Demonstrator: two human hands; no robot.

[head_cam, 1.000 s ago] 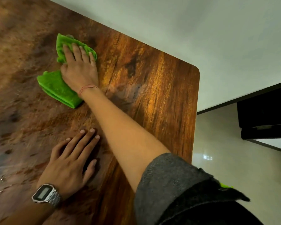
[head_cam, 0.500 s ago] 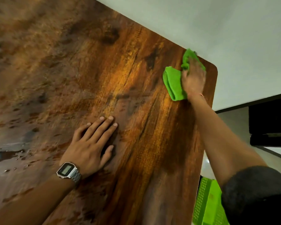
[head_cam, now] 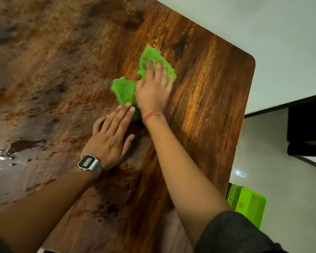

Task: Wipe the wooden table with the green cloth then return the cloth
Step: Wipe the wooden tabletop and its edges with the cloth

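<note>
The green cloth lies bunched on the wooden table, near the middle of its right half. My right hand presses flat on the cloth with straight fingers and covers its middle. My left hand, with a watch on the wrist, rests flat on the wood just below the cloth, its fingertips close to the cloth's near edge.
A wet patch with droplets shines on the table's left side. The table's rounded corner and right edge border a white wall and pale floor. A green perforated basket stands on the floor by the right edge. Dark furniture is at far right.
My right hand has swept the cloth from the table's far right corner back leftward to just above my left hand. The left hand has stayed flat on the wood.
</note>
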